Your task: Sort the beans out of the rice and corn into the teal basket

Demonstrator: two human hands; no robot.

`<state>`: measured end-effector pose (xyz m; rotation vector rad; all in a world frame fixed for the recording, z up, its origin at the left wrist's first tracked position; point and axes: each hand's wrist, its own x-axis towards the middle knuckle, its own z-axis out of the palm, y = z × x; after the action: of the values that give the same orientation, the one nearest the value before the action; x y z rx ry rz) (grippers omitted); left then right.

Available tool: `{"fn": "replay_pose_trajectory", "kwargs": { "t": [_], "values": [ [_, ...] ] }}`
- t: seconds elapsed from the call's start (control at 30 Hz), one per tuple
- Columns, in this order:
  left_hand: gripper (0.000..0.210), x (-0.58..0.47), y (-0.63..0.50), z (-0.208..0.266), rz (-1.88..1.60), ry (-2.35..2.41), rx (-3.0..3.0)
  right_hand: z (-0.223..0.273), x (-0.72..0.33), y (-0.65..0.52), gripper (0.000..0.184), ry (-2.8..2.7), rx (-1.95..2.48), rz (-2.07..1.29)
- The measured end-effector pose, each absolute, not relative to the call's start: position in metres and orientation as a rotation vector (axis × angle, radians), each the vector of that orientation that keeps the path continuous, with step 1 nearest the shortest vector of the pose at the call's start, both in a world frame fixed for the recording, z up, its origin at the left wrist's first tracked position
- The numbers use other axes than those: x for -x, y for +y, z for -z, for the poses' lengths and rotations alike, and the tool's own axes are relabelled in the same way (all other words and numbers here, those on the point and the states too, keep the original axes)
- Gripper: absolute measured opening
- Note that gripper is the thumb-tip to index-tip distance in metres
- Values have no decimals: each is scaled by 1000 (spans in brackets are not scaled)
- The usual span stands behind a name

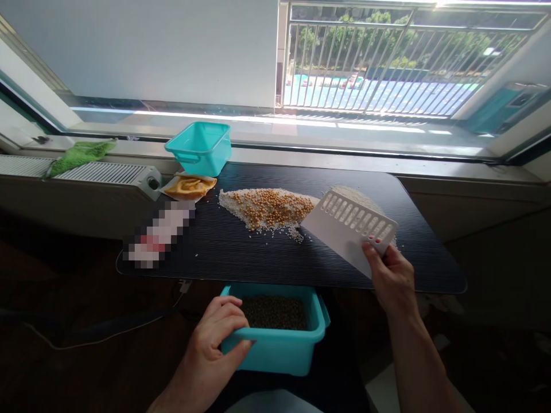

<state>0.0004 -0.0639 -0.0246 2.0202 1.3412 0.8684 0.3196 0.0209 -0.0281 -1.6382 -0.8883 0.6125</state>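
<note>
My left hand is closed over the near left rim of a turquoise plastic tub, which stands at the table's front edge. Small dark grains or beans lie inside it. In my right hand is a white slotted scraper, gripped by its right end and tilted above the table. Left of the scraper, yellow beans are spread over a layer of white rice. Behind the scraper, partly hidden by it, lies another pale heap of grains.
An open turquoise tub stands at the back left, behind a yellow item on a wrapper. A pixelated patch covers the dark table's left end. A green cloth lies on the radiator; a window runs behind.
</note>
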Motion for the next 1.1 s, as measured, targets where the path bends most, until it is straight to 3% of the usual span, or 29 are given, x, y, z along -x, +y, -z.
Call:
{"fn": "replay_pose_trajectory", "kwargs": {
  "t": [1.1],
  "values": [
    [15,-5,-60,25,-853,1315,-2034,28,-311,17,44,-730,1490,-829]
  ]
}}
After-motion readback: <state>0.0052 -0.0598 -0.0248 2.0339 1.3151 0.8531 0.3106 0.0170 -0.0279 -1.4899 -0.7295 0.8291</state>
